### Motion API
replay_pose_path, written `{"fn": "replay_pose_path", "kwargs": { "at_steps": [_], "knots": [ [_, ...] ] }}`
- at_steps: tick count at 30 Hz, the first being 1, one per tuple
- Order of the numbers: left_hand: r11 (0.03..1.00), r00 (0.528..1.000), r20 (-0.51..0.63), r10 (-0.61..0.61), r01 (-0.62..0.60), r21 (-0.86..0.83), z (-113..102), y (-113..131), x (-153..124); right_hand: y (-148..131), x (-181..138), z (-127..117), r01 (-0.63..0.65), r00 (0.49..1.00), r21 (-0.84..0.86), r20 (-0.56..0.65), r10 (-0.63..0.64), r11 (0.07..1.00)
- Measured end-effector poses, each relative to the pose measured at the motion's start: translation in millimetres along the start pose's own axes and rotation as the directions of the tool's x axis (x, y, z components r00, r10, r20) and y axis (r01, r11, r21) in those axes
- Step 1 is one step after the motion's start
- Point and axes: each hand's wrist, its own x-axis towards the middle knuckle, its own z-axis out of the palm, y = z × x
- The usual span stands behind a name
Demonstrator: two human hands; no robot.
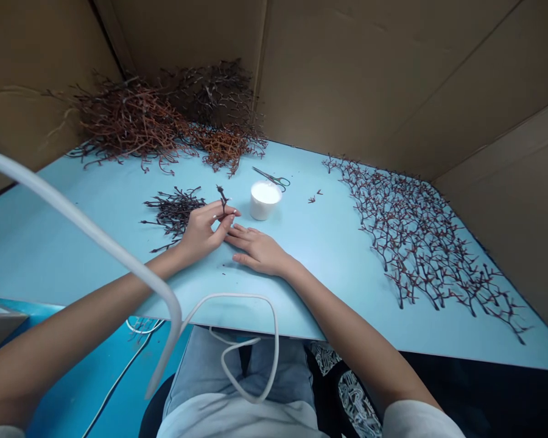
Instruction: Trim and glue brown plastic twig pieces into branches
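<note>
Between the thumb and fingers of my left hand (206,229) stands a small dark branching twig (223,198), held upright. Flat on the table, fingers stretched out, lies my right hand (261,250), its fingertips close to the left thumb. Nothing shows in the right hand, though its palm is hidden. A pile of dark twigs (171,213) sits just left of my left hand, partly covered by it. Beyond both hands is a white cup (265,199) with white contents, and behind that a pair of scissors (274,177).
Reddish-brown branches (137,118) are heaped at the back left. Many forked twigs (411,231) spread across the table's (329,292) right side. Small twig bits (315,196) lie right of the cup. Cardboard walls (347,73) enclose the back. A white cable (86,222) crosses the left foreground.
</note>
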Motion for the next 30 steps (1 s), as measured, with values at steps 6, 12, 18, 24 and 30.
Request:
{"fn": "replay_pose_path", "kwargs": {
  "at_steps": [6, 12, 18, 24, 30],
  "knots": [
    [1.0, 1.0, -0.023, -0.021, 0.021, 0.019, 4.2, -6.0, -6.4, -3.1, 0.9, -0.5, -0.021, 1.0, 0.005, 0.008, 0.021, 1.0],
    [1.0, 1.0, 0.016, -0.021, 0.021, 0.011, 4.5, -1.3, -6.2, -13.5, -5.9, -9.4, -0.05, 0.997, 0.01, 0.067, 0.049, 0.999],
    [1.0, 1.0, 0.004, -0.005, 0.005, -0.006, 5.0, 1.4, -6.3, -39.1, -38.0, -8.7, -0.022, 0.99, -0.027, 0.142, 0.026, 0.999],
    [0.999, 0.999, 0.004, -0.033, 0.033, -0.008, 7.1, 1.3, -7.4, -69.3, -76.8, -2.6, 0.018, 0.986, 0.089, 0.166, -0.032, 0.996],
    [1.0, 0.999, 0.02, -0.028, 0.028, -0.004, 9.4, 1.7, -8.8, -60.8, -94.6, -11.3, -0.041, 0.999, 0.394, 0.018, 0.037, 0.918]
  ]
}}
